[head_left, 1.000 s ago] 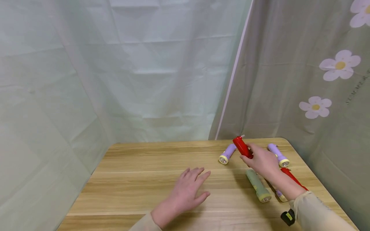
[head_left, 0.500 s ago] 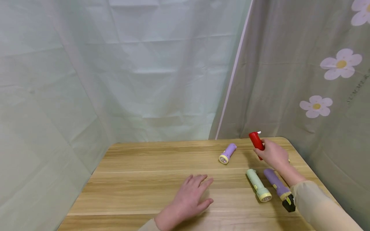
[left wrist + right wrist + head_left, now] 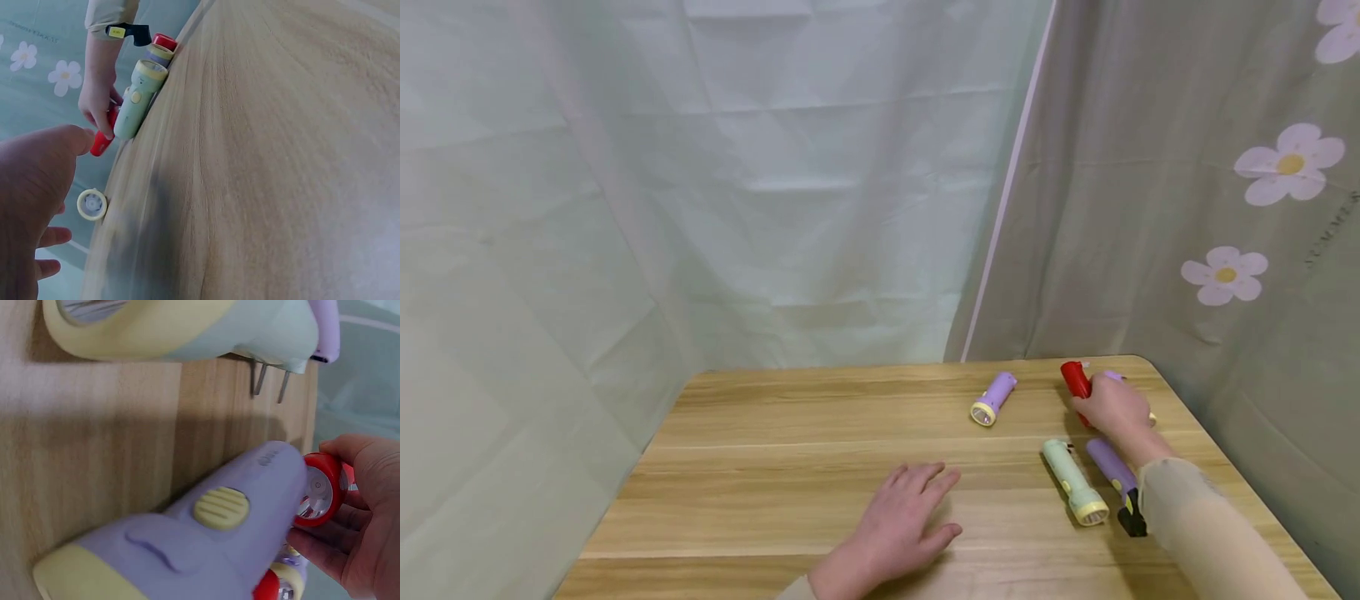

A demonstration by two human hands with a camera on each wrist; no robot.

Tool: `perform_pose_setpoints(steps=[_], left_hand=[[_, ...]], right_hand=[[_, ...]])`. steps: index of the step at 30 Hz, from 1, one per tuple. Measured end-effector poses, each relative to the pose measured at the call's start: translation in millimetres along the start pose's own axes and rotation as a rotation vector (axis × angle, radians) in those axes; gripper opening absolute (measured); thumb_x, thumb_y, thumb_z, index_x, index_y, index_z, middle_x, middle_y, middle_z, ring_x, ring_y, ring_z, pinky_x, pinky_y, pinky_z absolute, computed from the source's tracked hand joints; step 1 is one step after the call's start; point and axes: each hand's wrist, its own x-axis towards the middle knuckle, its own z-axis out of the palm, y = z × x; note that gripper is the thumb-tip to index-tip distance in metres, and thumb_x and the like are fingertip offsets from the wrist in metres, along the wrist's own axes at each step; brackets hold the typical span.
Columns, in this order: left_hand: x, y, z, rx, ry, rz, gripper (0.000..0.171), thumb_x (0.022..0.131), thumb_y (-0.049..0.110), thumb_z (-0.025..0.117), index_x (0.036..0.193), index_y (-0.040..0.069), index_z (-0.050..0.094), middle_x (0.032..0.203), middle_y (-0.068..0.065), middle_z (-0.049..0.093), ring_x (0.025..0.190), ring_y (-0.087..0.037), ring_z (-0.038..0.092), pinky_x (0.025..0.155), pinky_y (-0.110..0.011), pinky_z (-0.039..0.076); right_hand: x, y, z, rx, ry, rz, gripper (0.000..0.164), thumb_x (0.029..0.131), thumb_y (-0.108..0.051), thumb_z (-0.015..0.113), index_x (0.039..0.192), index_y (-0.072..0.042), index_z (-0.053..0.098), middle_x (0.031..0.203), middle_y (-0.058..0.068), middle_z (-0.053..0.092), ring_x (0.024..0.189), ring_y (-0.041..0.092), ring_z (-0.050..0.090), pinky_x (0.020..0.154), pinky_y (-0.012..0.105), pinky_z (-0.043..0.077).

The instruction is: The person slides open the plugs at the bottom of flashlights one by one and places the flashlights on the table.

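Note:
My right hand (image 3: 1116, 408) grips a red flashlight (image 3: 1076, 381) near the table's back right corner, its lens end facing the camera in the right wrist view. A purple flashlight (image 3: 1113, 375) lies mostly hidden behind that hand. Closer to me lie a pale green flashlight (image 3: 1072, 483) and a larger purple flashlight (image 3: 206, 531), side by side. My left hand (image 3: 898, 529) hovers over the front middle of the table, fingers spread and holding nothing. Another small purple flashlight (image 3: 994, 398) lies farther back, to the left of the red one.
A second red flashlight (image 3: 165, 41) shows beyond the pale green one in the left wrist view; my right arm covers it in the head view. Metal prongs (image 3: 270, 381) stick out of the pale green flashlight. Curtains (image 3: 820, 208) hang behind the wooden table (image 3: 760, 467).
My right hand has carried the red flashlight rightward, then lowered it toward the table beside the back right purple one. My left hand has drifted slightly right and nearer to me.

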Motion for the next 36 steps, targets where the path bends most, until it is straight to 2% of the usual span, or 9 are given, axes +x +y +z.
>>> perform_pose_setpoints(steps=[5,16,21,36], left_hand=[[-0.9,0.4,1.1,-0.028,0.005,-0.008,0.067,0.098,0.054,0.061,0.154,0.02,0.046,0.15,-0.005,0.051,0.135,-0.023,0.05,0.113,-0.053,0.038],[-2.1,1.5,6.2,-0.052,0.005,-0.015,0.067,0.1,0.058,0.056,0.154,0.021,0.045,0.151,-0.005,0.049,0.136,-0.022,0.049,0.113,-0.053,0.038],[-2.9,3.2,7.8,-0.074,0.003,-0.023,0.067,0.1,0.058,0.056,0.155,0.021,0.044,0.151,-0.004,0.049,0.136,-0.021,0.049,0.113,-0.053,0.038],[-4.0,4.0,9.0,-0.089,-0.014,-0.041,0.067,0.1,0.058,0.055,0.156,0.023,0.042,0.152,-0.003,0.048,0.137,-0.021,0.048,0.114,-0.052,0.036]], right_hand=[[1.9,2.3,4.2,0.005,-0.047,0.026,0.03,0.091,-0.033,0.066,0.085,-0.006,0.056,0.073,0.008,0.058,0.065,0.027,0.055,0.053,0.042,0.042],[3.8,-0.2,7.9,-0.033,-0.096,0.011,0.026,0.092,-0.032,0.062,0.085,-0.007,0.06,0.075,0.006,0.059,0.067,0.026,0.054,0.056,0.041,0.041],[3.8,1.2,10.3,-0.04,-0.108,0.024,0.026,0.091,-0.033,0.061,0.082,-0.01,0.059,0.07,0.005,0.057,0.063,0.025,0.053,0.054,0.04,0.039],[2.9,-0.3,8.7,-0.04,-0.124,0.012,0.027,0.092,-0.033,0.06,0.083,-0.008,0.058,0.069,0.005,0.055,0.061,0.024,0.052,0.053,0.038,0.037]])
